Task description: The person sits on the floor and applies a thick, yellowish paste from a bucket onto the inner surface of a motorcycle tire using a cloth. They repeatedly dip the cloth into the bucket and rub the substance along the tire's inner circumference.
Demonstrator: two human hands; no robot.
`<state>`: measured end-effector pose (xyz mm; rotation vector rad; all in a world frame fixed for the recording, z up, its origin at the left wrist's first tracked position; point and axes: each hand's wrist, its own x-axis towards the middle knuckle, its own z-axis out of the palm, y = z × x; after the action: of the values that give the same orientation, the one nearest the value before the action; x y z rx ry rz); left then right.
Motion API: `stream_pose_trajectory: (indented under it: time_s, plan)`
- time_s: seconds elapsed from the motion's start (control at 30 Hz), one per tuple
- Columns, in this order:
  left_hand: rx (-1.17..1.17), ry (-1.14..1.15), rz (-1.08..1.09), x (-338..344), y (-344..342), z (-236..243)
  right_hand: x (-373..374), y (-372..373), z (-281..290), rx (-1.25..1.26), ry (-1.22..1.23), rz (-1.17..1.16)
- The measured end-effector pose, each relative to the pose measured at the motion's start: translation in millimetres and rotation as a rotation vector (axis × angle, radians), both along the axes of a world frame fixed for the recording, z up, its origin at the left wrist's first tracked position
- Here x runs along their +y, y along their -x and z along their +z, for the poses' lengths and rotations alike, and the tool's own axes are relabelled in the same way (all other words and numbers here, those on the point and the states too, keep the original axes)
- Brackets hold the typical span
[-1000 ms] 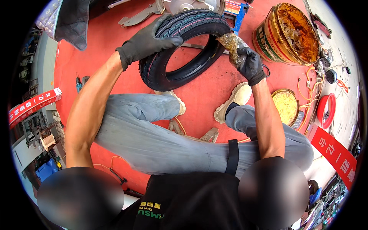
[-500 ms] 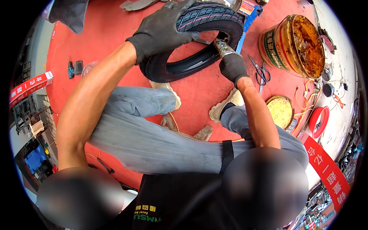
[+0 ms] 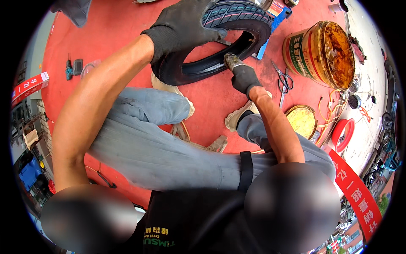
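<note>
A black motorcycle-type tyre (image 3: 192, 75) with a pink line along its tread leans upright at a tilt in front of my knees. My left hand (image 3: 182, 30), in a dark glove, is closed over its upper left side, with the thumb towards the opening. In my gloved right hand (image 3: 245, 79) is a short, grimy, brush-like tool (image 3: 233, 62), smeared brown; its exact kind is hard to make out. The tool's end is at the tyre's lower right inner edge. A pale, shiny streak shows on the inside of the tyre nearby.
Right of the tyre stands a large bucket (image 3: 302, 55) coated inside with amber grease. Scissors (image 3: 285, 83), a yellow-smeared round lid (image 3: 301, 120) and a red ring (image 3: 343, 134) lie nearer. A blue stand (image 3: 267, 42) sits behind the tyre. A drill (image 3: 69, 70) lies at the left.
My right hand and the tool have moved left and nearer along the tyre's inner edge. The tyre has shifted slightly, with my left hand still on it.
</note>
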<state>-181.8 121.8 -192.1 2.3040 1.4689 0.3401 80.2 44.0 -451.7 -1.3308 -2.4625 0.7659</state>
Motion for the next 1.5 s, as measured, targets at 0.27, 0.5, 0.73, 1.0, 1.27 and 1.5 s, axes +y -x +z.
stream_pose_trajectory:
  time_s: [0.27,0.5,0.73,1.0,1.27,1.5]
  plan:
    - [-0.032,-0.034,-0.011,2,5,-4,-28,41,-13,0.118,0.247,0.012]
    - [-0.1,-0.035,-0.019,2,12,-11,28,29,113,-0.009,-0.232,0.291]
    - [-0.065,0.179,-0.009,-2,5,31,81,-29,133,-0.211,-0.267,0.284]
    - [-0.038,-0.033,0.007,-1,2,-1,-26,43,-42,0.353,0.235,-0.063]
    - [-0.058,-0.035,-0.02,1,6,-6,-52,160,44,1.429,1.424,-0.248]
    - [-0.111,-0.023,-0.026,3,5,-8,-1,96,72,1.781,1.635,-0.072]
